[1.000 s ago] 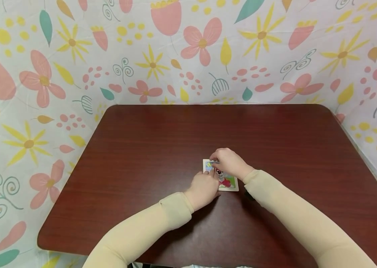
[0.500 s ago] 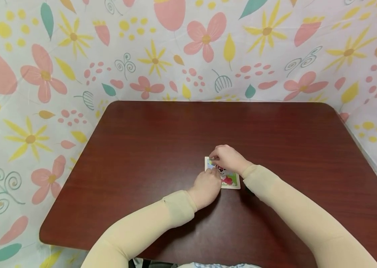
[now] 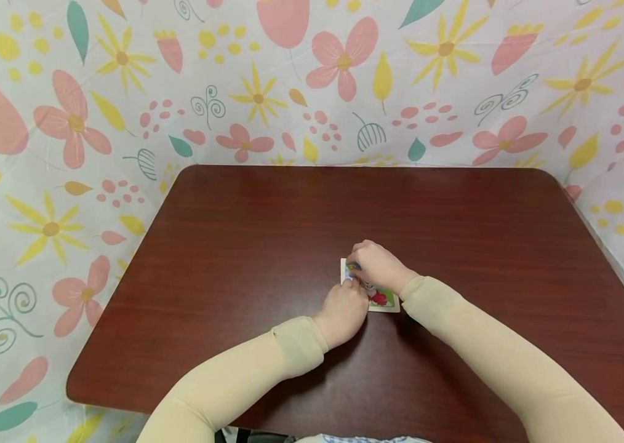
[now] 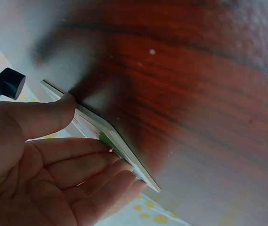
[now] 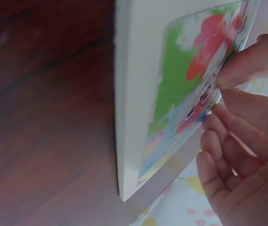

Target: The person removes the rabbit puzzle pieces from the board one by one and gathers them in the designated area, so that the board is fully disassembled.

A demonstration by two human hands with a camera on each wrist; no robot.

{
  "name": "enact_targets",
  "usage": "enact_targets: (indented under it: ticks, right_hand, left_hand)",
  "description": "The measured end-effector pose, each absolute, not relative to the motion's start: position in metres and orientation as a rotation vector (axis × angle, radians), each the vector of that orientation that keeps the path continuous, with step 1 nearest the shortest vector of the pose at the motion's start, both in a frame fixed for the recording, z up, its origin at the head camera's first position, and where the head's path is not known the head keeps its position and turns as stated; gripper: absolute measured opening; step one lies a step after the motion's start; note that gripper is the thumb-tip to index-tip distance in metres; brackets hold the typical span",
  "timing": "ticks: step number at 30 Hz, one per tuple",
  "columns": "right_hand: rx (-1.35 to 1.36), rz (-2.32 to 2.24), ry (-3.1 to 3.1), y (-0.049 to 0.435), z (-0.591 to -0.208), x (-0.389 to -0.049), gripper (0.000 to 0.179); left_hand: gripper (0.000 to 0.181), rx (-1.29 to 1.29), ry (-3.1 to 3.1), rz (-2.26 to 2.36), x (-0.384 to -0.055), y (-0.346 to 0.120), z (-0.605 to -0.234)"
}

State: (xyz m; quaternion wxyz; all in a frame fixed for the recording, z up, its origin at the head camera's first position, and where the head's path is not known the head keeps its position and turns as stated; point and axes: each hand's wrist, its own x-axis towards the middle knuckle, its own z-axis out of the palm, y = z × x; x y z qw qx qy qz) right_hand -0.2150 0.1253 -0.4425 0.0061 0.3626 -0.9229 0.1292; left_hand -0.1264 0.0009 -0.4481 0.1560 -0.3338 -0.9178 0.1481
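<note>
A small picture puzzle board [image 3: 383,299] with a white border and a cartoon animal on green lies flat on the table. My left hand [image 3: 343,311] holds its near left side, thumb at the edge and fingers over the face; the left wrist view shows this thumb [image 4: 53,115] against the board's edge [image 4: 119,141]. Over the far left part of the picture, my right hand [image 3: 380,266] bends its fingers and pinches a small dark-bluish puzzle piece, mostly hidden by the fingertips. In the right wrist view the right thumb [image 5: 247,106] is close over the picture [image 5: 185,94].
The dark red-brown table [image 3: 268,221] stretches around the board on all sides. Behind and beside it hangs a white cloth [image 3: 190,92] with a flower print. A black device with a red part [image 4: 9,84] shows beyond the left thumb in the left wrist view.
The right hand has turned slightly and lowered over the picture, covering more of it. The left hand stays at the board's near left side. The head view has shifted a little.
</note>
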Motion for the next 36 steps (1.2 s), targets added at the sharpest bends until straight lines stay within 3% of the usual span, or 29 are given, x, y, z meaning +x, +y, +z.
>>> enact_targets:
  ticks: [9, 25, 36]
  right_hand:
    - [0.913, 0.46, -3.011, 0.123, -0.441, -0.214, 0.011]
    - [1.015, 0.452, -3.121, 0.125, -0.438, -0.226, 0.019]
    - [0.885, 0.669, -3.237, 0.13, -0.44, -0.232, 0.024]
  left_hand:
    - [0.021, -0.982, -2.673, 0.456, -0.126, 0.0, -0.446]
    - [0.027, -0.956, -2.67, 0.454, -0.127, 0.001, -0.447]
    - [0.032, -0.911, -2.719, 0.4, -0.127, 0.002, -0.449]
